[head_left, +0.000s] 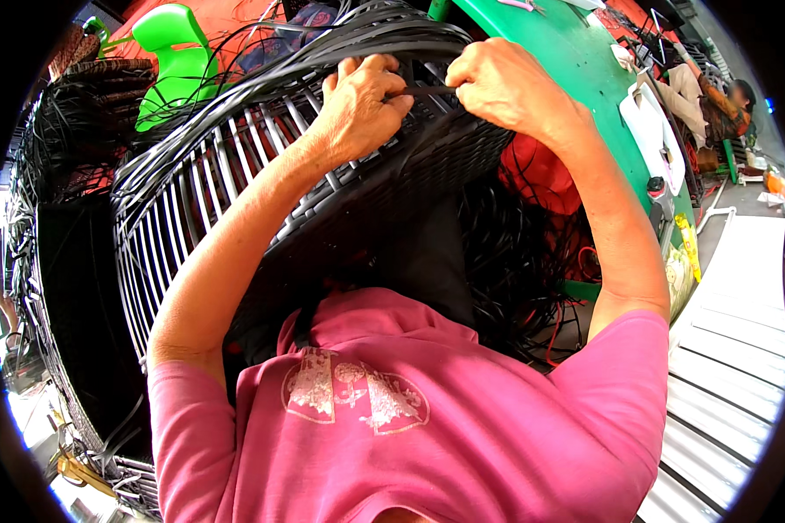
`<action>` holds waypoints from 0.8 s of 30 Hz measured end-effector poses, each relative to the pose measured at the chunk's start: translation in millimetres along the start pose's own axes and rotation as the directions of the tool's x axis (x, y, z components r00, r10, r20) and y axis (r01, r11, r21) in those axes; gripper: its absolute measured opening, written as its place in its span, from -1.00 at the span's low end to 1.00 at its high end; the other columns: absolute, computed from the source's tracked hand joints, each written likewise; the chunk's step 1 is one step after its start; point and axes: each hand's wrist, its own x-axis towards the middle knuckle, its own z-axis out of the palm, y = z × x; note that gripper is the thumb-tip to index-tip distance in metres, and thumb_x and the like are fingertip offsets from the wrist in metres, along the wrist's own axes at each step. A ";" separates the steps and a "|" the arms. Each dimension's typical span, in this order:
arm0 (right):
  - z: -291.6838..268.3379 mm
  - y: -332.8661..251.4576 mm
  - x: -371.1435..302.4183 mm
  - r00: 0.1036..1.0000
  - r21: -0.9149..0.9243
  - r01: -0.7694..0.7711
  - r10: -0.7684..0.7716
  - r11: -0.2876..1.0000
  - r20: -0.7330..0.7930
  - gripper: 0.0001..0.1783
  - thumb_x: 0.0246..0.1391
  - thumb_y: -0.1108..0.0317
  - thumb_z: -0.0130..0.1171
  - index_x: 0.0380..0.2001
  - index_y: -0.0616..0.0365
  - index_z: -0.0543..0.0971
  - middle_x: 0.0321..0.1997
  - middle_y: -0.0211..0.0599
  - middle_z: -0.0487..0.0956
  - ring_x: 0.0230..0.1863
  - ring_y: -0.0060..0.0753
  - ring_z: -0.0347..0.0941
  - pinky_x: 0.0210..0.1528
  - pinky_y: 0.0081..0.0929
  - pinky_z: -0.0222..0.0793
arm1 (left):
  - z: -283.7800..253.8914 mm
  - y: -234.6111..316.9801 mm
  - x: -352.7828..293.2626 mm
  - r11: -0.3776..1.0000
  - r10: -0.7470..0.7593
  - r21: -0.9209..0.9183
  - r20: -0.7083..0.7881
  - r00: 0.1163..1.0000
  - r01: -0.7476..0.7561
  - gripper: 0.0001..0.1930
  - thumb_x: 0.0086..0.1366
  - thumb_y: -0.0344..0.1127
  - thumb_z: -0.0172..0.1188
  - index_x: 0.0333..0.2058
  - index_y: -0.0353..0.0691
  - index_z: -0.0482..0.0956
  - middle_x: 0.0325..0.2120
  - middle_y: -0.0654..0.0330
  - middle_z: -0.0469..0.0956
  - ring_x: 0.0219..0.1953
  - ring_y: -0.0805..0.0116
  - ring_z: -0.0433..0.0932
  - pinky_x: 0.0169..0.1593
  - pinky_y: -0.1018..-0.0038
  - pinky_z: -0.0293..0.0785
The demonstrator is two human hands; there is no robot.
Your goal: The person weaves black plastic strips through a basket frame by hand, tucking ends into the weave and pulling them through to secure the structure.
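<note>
A large half-woven basket frame (192, 200) of white bars and black plastic strips lies tilted in front of me. My left hand (362, 105) grips a black flat strip (423, 90) at the frame's upper rim, fingers curled over the bars. My right hand (501, 83) pinches the same strip from the other end, just right of the left hand. The strip runs taut between both hands. Loose black strips (515, 270) hang down under the woven part, over my lap.
A green table (576, 61) runs along the right, with a white tool (650, 122) on its edge. A green plastic chair (179, 52) stands at the back left. Other woven frames (61, 261) stack on the left. Another person (715, 100) sits far right.
</note>
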 end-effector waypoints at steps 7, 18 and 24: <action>-10.4 -16.8 6.5 0.998 -0.099 0.062 -0.062 0.993 0.001 -0.87 -0.42 0.42 0.08 -0.70 0.29 0.49 -0.61 0.03 0.49 -0.53 0.04 0.47 -0.44 -0.22 0.40 | 13.1 1.4 1.6 0.997 -0.019 0.078 0.126 0.992 0.009 -0.68 0.18 -0.09 0.06 -0.21 -0.11 0.63 0.15 0.00 0.24 0.19 -0.12 0.12 0.20 -0.06 -0.02; -26.6 -7.5 2.1 0.993 0.216 0.090 -0.104 0.972 0.052 -0.82 -0.36 0.46 0.00 -0.64 0.30 0.56 -0.58 0.10 0.52 -0.44 0.09 0.50 -0.37 -0.18 0.38 | 21.9 6.7 14.1 0.964 -0.228 0.195 0.240 0.944 0.184 -0.70 0.10 -0.06 0.05 -0.19 0.20 0.63 0.11 -0.02 0.25 0.16 -0.30 0.12 0.22 -0.19 -0.06; -18.4 -1.7 2.3 1.000 0.081 0.018 -0.019 0.997 0.001 -0.85 -0.38 0.46 0.02 -0.68 0.30 0.55 -0.61 0.16 0.49 -0.49 0.10 0.50 -0.38 -0.14 0.38 | 26.2 -4.5 14.7 0.973 -0.124 0.223 0.300 0.946 0.057 -0.75 0.06 -0.17 0.11 -0.25 0.14 0.64 -0.10 0.30 0.45 0.19 -0.01 0.16 0.16 0.00 0.09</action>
